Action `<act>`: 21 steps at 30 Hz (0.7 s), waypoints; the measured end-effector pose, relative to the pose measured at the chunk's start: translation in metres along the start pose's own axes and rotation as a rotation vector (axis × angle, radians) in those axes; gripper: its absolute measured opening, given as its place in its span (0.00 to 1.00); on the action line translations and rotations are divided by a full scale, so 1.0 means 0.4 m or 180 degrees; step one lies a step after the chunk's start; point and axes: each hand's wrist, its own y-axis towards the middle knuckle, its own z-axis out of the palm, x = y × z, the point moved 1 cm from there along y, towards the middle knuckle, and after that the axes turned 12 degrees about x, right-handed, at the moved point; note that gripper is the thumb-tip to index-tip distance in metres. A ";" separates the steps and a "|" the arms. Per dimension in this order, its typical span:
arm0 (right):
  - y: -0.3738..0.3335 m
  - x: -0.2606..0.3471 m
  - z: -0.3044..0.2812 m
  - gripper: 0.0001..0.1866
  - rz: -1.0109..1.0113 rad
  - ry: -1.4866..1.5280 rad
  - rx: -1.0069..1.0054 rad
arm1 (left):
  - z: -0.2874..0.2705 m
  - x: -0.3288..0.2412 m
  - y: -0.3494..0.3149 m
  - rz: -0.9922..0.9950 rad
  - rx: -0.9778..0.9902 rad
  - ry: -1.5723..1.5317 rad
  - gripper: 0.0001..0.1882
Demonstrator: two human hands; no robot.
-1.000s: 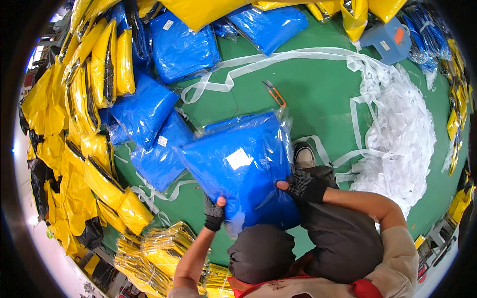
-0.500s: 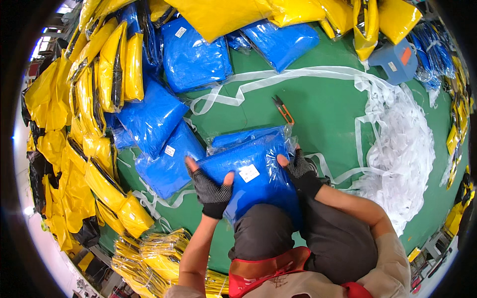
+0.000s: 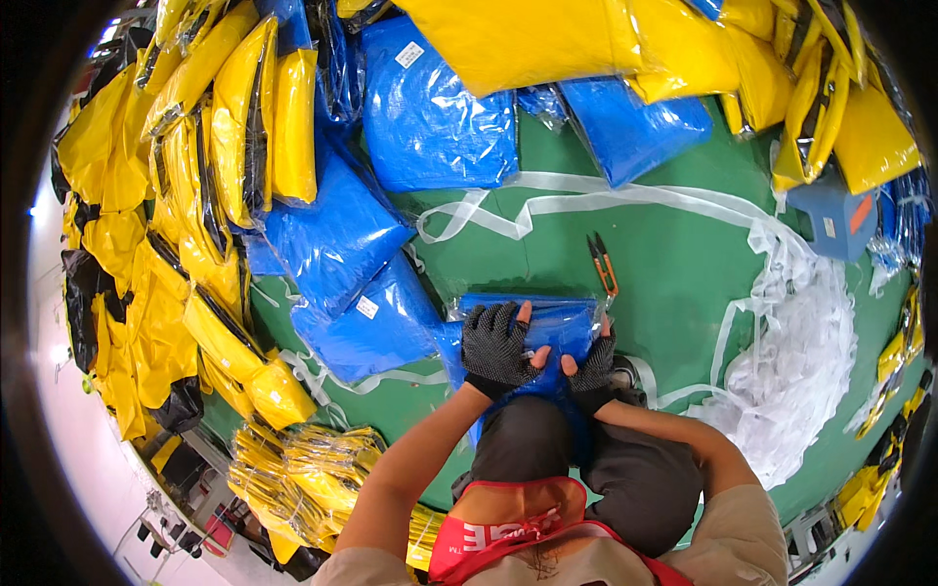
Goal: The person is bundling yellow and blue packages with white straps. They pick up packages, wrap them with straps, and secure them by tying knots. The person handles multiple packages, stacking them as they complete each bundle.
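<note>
A folded blue item in clear plastic, the blue package [image 3: 576, 322], lies in front of me against my knees. My left hand [image 3: 498, 347], in a dark fingerless glove, rests palm down across its top, fingers extended and thumb pointing right. At the package's right side, my right hand [image 3: 591, 369], gloved the same way, grips the edge with the thumb on the near face; some of its fingers are hidden. Just beyond the package lie orange-handled thread snips [image 3: 603, 266]. Another blue package [image 3: 371, 317] with a white label touches its left side.
More blue packages [image 3: 440, 107] and yellow packages [image 3: 528, 44] lie across the far side. Yellow bundles [image 3: 220, 322] line the left. White strips [image 3: 796, 361] are heaped at right on the green surface [image 3: 547, 254], near a blue-grey box [image 3: 832, 215].
My left hand has moved from the package's left edge onto its top. The package's white label no longer shows. My right hand stays at the right edge. The whole view has shifted.
</note>
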 end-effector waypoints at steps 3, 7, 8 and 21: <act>0.000 -0.059 0.003 0.50 0.0060 0.0005 0.0061 | 0.021 0.013 0.011 -0.0078 0.0197 -0.0175 0.33; 0.021 -0.072 0.005 0.50 0.0197 0.0001 0.0173 | 0.076 0.054 0.015 -0.0068 0.0118 -0.0204 0.33; 0.029 -0.071 0.009 0.50 0.0230 0.0026 0.0197 | 0.076 0.060 0.022 -0.0009 0.0021 -0.0072 0.33; 0.358 0.251 0.010 0.19 -0.0924 -0.1023 0.1311 | -0.108 0.281 -0.105 -0.1654 -0.2127 -0.0739 0.29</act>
